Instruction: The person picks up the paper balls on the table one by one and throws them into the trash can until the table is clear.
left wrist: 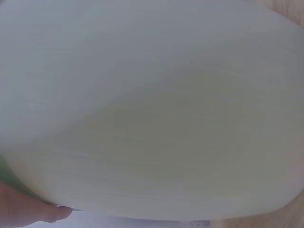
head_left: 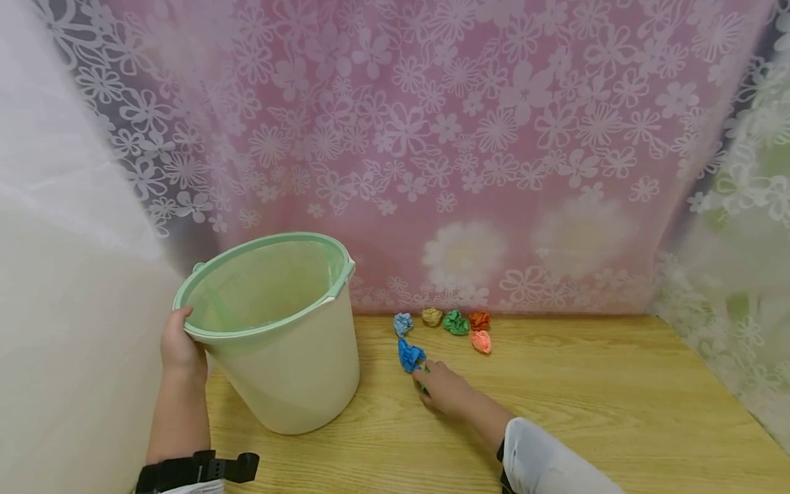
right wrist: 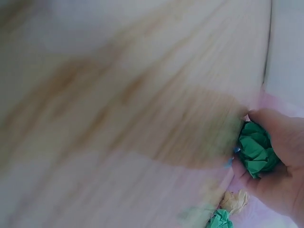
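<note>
— Pink cloth (head_left: 432,137) with white flowers for a backdrop?
— Yes, ahead of both left hand (head_left: 182,346) and right hand (head_left: 450,391).
— How far along?
— Early, judging by the layout: one green paper ball (right wrist: 256,149) in the right hand, pinched between thumb and fingers; six others left lying. Just beside the right fingertips, a dark blue ball (head_left: 410,355); farther ahead, light blue (head_left: 403,324), tan (head_left: 432,316), second green (head_left: 456,322), red-orange (head_left: 479,320) and coral (head_left: 481,342) ones.
— And the left hand?
— Gripping the rim of a cream bucket (head_left: 308,370), just to its right. No paper on the visible inner wall; bottom hidden.
— Surface?
— Wood-grained tabletop (head_left: 592,398) under the right hand, bare nearby. Far right of that hand, pale floral cloth (head_left: 740,357); left of the left hand, plain white sheeting (head_left: 68,309).
</note>
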Motion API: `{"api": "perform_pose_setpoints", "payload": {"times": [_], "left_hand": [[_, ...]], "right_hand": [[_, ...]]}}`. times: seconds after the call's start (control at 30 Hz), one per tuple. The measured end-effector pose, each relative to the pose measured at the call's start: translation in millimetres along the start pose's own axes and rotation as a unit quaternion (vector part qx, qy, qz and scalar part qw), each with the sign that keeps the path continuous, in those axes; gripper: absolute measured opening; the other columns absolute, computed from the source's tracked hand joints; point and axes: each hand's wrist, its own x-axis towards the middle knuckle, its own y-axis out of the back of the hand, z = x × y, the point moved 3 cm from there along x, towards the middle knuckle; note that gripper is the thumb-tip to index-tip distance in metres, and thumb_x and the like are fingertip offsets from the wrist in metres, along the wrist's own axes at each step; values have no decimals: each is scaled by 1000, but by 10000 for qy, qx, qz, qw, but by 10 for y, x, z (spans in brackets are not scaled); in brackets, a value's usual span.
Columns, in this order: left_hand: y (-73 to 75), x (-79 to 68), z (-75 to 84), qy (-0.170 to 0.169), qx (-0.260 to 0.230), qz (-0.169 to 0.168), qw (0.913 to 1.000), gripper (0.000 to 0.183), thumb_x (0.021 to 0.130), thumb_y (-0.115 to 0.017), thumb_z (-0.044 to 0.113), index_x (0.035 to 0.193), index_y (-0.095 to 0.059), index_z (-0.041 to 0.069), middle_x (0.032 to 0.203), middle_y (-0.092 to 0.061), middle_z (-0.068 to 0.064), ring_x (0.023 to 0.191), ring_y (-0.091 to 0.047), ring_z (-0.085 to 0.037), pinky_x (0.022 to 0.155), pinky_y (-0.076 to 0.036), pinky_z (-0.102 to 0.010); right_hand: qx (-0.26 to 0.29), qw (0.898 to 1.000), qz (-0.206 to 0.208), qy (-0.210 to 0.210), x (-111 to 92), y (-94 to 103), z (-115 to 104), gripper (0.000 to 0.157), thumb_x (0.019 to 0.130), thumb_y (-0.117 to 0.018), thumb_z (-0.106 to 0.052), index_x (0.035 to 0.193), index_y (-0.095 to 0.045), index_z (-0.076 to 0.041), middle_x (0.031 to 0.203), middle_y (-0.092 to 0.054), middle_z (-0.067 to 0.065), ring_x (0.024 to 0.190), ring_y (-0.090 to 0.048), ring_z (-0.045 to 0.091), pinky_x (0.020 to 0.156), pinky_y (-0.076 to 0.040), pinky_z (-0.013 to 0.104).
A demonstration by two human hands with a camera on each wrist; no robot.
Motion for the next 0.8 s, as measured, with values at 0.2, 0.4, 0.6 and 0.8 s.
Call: {"api": "perform_pose_setpoints", "payload": {"times": [0.2, 0.4, 0.6, 0.8], "left_hand": [[-8, 10, 8, -70, 7, -9, 10000, 56, 100, -23, 26, 154, -20, 16, 157, -21, 8, 140, -18, -5, 115, -11, -19], [2, 9, 3, 6, -35, 25, 10000, 56, 100, -23, 26, 154, -20, 17, 157, -21, 9, 140, -18, -4, 115, -10, -19], [1, 12, -4, 65, -58, 35, 10000, 55, 100, -24, 27, 153, -22, 17, 156, -23, 9, 140, -19, -5, 115, -11, -20], [3, 17, -6, 60, -71, 81, 9999, 54, 100, -25, 27, 153, -24, 15, 153, -27, 8, 138, -22, -7, 114, -13, -21]], "right_hand": [[233, 9994, -245, 45, -3, 13, 29, 14, 91, -64, -13, 86, -52, -17, 80, -45, 0, 71, -41, 15, 62, -36, 30], [451, 9973, -584, 58, 14, 36, 61, 17, 89, -64, -9, 82, -50, -17, 74, -44, -1, 65, -38, 13, 61, -32, 28], [524, 9943, -835, -412, 47, 121, 82, 14, 88, -68, -10, 84, -55, -15, 69, -49, -1, 64, -43, 12, 62, -37, 29], [653, 9922, -846, -638, 155, 380, 69, 11, 90, -66, -10, 86, -56, -12, 71, -50, 0, 65, -44, 14, 63, -38, 31]]}}
